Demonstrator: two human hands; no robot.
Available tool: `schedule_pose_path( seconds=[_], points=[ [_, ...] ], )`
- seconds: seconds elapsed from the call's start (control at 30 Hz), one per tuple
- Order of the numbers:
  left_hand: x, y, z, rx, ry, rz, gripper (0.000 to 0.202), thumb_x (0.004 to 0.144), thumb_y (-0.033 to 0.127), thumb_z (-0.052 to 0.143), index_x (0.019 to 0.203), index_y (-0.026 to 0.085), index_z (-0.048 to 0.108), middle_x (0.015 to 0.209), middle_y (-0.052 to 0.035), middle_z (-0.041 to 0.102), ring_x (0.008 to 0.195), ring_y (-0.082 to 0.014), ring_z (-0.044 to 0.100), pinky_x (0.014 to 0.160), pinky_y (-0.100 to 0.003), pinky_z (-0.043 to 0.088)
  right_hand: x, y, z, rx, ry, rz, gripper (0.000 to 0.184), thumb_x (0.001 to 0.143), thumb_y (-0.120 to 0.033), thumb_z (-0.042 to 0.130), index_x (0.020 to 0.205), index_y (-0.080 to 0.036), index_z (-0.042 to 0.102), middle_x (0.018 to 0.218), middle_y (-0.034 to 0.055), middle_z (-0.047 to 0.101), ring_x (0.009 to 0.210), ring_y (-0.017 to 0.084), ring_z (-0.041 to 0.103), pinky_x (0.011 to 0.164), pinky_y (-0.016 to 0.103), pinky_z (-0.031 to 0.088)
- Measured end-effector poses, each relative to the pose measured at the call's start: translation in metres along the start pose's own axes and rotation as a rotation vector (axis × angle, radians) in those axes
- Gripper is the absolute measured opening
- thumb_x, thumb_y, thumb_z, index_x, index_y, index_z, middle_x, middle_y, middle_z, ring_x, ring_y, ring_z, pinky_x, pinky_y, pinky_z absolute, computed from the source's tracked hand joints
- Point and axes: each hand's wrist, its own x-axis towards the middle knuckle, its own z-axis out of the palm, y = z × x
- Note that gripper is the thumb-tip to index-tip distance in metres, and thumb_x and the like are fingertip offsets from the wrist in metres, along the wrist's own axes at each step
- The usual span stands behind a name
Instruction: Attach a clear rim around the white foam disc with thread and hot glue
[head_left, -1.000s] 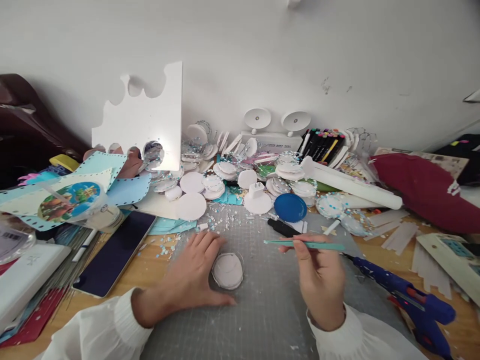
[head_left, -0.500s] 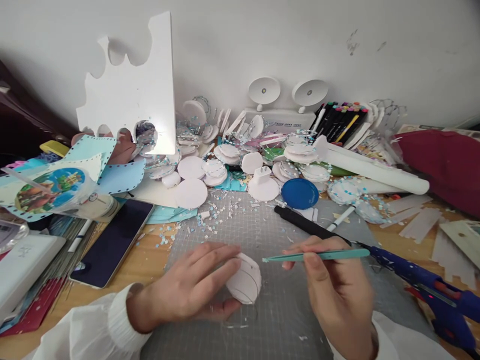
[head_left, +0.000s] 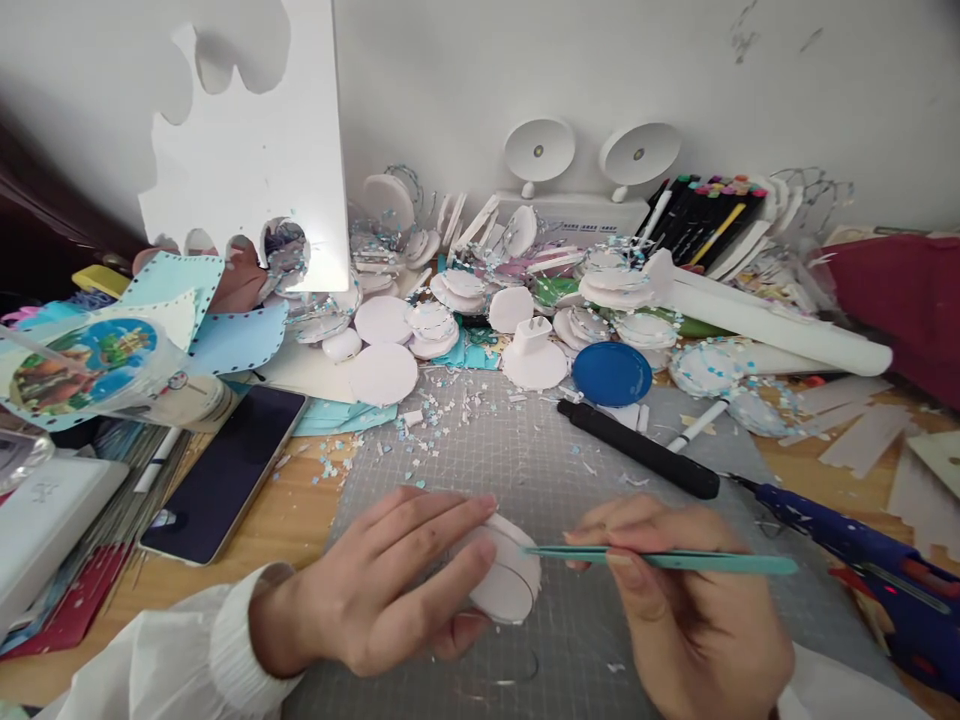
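My left hand point(head_left: 397, 575) grips a white foam disc point(head_left: 514, 580) by its left side, fingers on top and thumb below. A thin dark wire curves across the disc's face. In my right hand point(head_left: 690, 590) is a pair of teal tweezers point(head_left: 712, 562), pinched between thumb and fingers and pointing left. Their tips reach the disc's right edge; whether they hold anything is too small to tell. Under both hands lies a grey cutting mat point(head_left: 577, 660). Tiny star-shaped bits point(head_left: 420, 450) in blue and white are scattered at its upper left.
A phone point(head_left: 225, 475) and a drink cup point(head_left: 180, 390) are at left. To the right lie a blue glue gun point(head_left: 862, 570) and a black pen-like tool point(head_left: 637, 450). Behind are a blue lid point(head_left: 611, 374), many foam discs with beaded wire, and an upright cut-out foam board point(head_left: 247, 150).
The tweezers' tips have come from a gap right of the disc to its edge. The disc has shifted slightly right with my left hand. The camera view has moved a little.
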Motion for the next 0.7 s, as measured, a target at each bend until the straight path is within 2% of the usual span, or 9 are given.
schedule_pose_path(
  seconds=[0.13,0.43,0.57,0.7],
  points=[
    [0.0025,-0.0006,-0.0012,0.003,0.013,-0.013,0.037,0.08,0.034,0.071,0.107,0.013,0.058,0.105,-0.0214,0.075,0.105,-0.028,0.07,0.075,-0.036,0.062,-0.0003,0.0012,-0.0015,-0.009,0.029,-0.003,0.008,0.092,-0.014,0.057,0.094,-0.021,0.06,0.074,0.001,0.066,0.067,0.015,0.067,0.058,0.027,0.061],
    [0.0035,-0.0003,-0.0033,-0.001,0.022,-0.011,0.046,0.077,0.035,0.075,0.111,0.009,0.058,0.101,-0.0231,0.076,0.103,-0.0292,0.071,0.073,-0.035,0.061,-0.001,0.0003,-0.0019,-0.02,0.029,-0.088,0.01,0.093,-0.014,0.056,0.099,-0.021,0.061,0.079,0.0021,0.069,0.071,0.017,0.067,0.063,0.033,0.06],
    [0.0035,0.0007,-0.003,0.04,0.048,-0.015,0.04,0.078,0.035,0.073,0.106,0.01,0.06,0.098,-0.0216,0.077,0.101,-0.0281,0.072,0.069,-0.035,0.06,0.0027,-0.0005,-0.0025,-0.033,0.065,-0.05,0.007,0.093,-0.016,0.057,0.096,-0.02,0.061,0.077,0.0005,0.066,0.072,0.016,0.067,0.067,0.032,0.059],
    [0.005,0.0005,-0.0028,0.074,0.125,0.025,0.034,0.077,0.028,0.073,0.1,0.004,0.063,0.09,-0.0219,0.077,0.093,-0.0288,0.073,0.064,-0.035,0.059,0.006,-0.0008,-0.006,-0.051,0.02,0.007,0.009,0.091,-0.013,0.057,0.094,-0.02,0.061,0.078,0.0003,0.065,0.074,0.015,0.068,0.069,0.028,0.058]
  ],
)
